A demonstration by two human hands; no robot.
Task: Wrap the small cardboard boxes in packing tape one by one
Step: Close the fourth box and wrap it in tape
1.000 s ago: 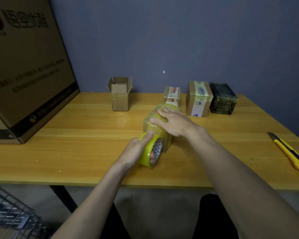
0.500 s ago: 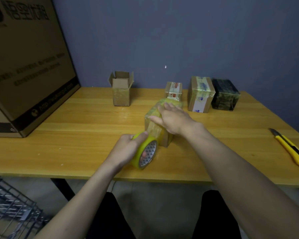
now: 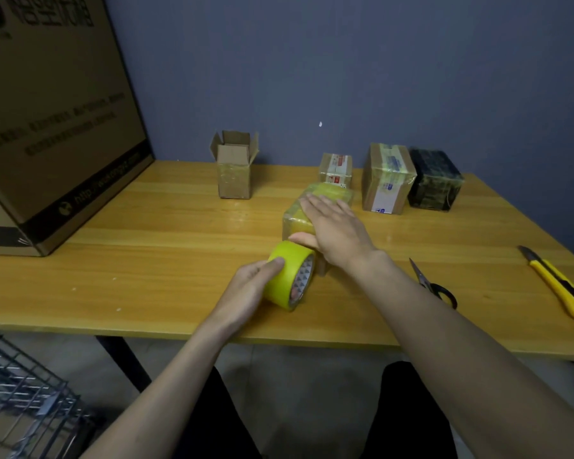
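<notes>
A box (image 3: 315, 210) gets taped at a desk (image 3: 146, 260)
Right hand (image 3: 335, 231) flat atop it, fingers straight; left hand (image 3: 251, 288) grips the tape roll (image 3: 287, 279) just beside

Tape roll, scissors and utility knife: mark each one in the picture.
tape roll (image 3: 280, 276), head view, yellow outer band.
scissors (image 3: 439, 290), head view, black handle loop.
utility knife (image 3: 559, 286), head view, yellow body.

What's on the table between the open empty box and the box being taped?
Nothing: in the head view, only bare table lies between the open box and the box being taped.
</notes>
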